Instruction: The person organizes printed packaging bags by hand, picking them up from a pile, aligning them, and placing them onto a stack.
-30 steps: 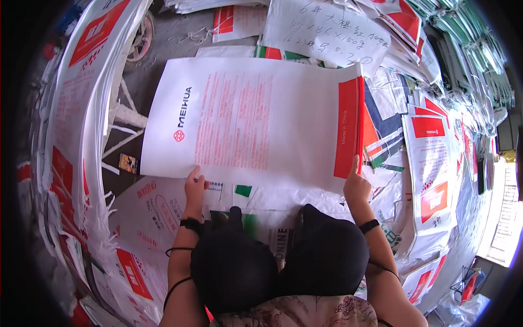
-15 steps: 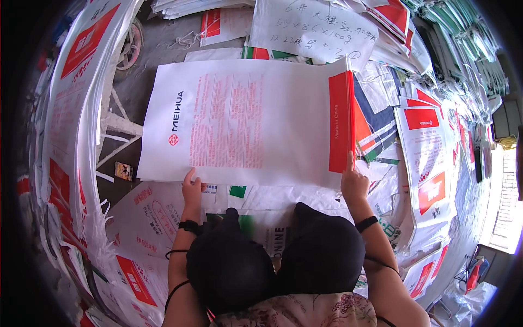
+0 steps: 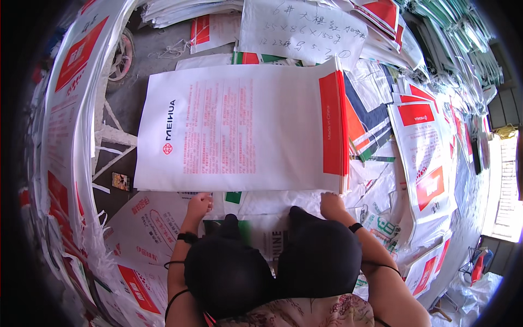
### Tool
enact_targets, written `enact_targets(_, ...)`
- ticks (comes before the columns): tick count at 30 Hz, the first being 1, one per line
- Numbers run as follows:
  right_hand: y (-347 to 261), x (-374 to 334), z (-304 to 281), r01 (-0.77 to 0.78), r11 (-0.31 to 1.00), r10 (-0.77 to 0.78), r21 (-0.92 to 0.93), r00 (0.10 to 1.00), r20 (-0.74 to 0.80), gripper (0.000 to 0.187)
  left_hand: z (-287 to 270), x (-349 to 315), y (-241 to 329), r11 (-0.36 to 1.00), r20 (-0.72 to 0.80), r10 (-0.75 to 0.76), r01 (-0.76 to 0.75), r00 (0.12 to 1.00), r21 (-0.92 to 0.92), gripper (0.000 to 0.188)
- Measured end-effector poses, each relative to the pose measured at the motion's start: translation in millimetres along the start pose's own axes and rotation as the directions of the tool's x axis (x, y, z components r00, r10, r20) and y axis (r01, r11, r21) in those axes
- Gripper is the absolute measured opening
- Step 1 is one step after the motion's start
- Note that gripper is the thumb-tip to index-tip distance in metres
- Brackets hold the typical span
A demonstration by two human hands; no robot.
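Observation:
A stack of flat white printed sacks with a red band along the right end lies in front of me. At its near edge, toward the left, my left hand is closed with the fingers curled. My right hand is also closed, against the near edge by the red-banded corner. The curled fingers hide whatever either hand may hold. Beneath the stack and my hands spread other printed sacks and white plastic sheeting.
Tall piles of red-and-white sacks rise at the left, with another pile at the right. Behind the stack lies a white sheet with handwriting. A wheel and a pale metal frame stand at far left.
Both hands have drawn back from the top of the sacks to their near edge, and their outstretched fingers have curled closed. My right hand has shifted left. The view has shifted slightly.

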State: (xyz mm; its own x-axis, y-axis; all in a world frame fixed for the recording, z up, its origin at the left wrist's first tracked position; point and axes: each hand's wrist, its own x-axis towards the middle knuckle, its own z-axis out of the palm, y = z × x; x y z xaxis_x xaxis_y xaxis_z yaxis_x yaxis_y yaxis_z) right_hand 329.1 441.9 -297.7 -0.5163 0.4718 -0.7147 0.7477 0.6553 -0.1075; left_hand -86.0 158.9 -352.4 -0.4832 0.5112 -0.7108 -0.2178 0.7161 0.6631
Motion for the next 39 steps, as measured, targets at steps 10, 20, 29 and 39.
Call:
enact_targets(10, 10.2, 8.5, -15.8, -0.067, 0.971, 0.100, 0.231, 0.986, -0.135, 0.031, 5.2, 10.0, 27.4, 0.996, -0.038, -0.087, 0.087, 0.996, 0.003, 0.026)
enact_targets(20, 12.3, -19.5, -46.3, 0.520, 0.844, -0.493, 0.133, 0.849, -0.190, 0.030, -53.1, -83.9, 37.7, 0.997, 0.081, 0.026, -0.020, 0.996, -0.076, 0.042)
enact_targets(29, -15.5, -84.5, -209.0, 0.351, 0.929, -0.246, 0.121, 0.826, -0.508, 0.035, -143.5, -268.6, 35.9, 0.346, -0.559, 0.279, -0.625, 0.781, -0.700, 0.051)
enact_targets(39, -255.9, -175.8, -351.9, 0.785, 0.619, -0.680, -0.029, 0.517, -0.520, 0.034, -194.3, -309.8, 119.7, 0.168, -0.637, 0.283, -0.691, 0.717, -0.703, 0.060)
